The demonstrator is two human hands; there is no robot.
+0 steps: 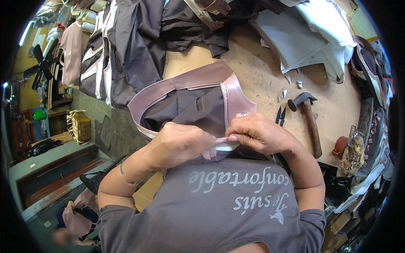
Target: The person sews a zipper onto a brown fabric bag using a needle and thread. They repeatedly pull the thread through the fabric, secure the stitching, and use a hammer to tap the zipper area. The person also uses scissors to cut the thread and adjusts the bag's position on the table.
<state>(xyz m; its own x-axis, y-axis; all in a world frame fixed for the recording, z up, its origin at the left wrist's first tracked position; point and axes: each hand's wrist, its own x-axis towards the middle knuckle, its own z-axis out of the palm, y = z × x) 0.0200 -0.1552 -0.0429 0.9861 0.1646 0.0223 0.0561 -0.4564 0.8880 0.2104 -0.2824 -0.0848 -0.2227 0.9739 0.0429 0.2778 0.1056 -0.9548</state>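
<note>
A pink leather bag [185,82] with a dark cloth lining [190,109] lies at the front edge of the workbench, its mouth facing up. Both my hands are at its near rim, close together. My left hand [179,143] is closed on the pink edge, with its fingertips partly hidden. My right hand [257,133], wearing a ring, pinches the same edge between thumb and fingers just to the right. A strip of pink edging and a pale band show between and below the hands. The near side of the bag is against my grey shirt.
Right of the bag, a hammer [310,122] and small black-handled snips [280,116] lie on the bench [337,105] beside white scraps. White sheets [299,38] cover the far right, dark fabric [135,46] the far left. A plastic bag of small pieces [352,154] sits at the right edge.
</note>
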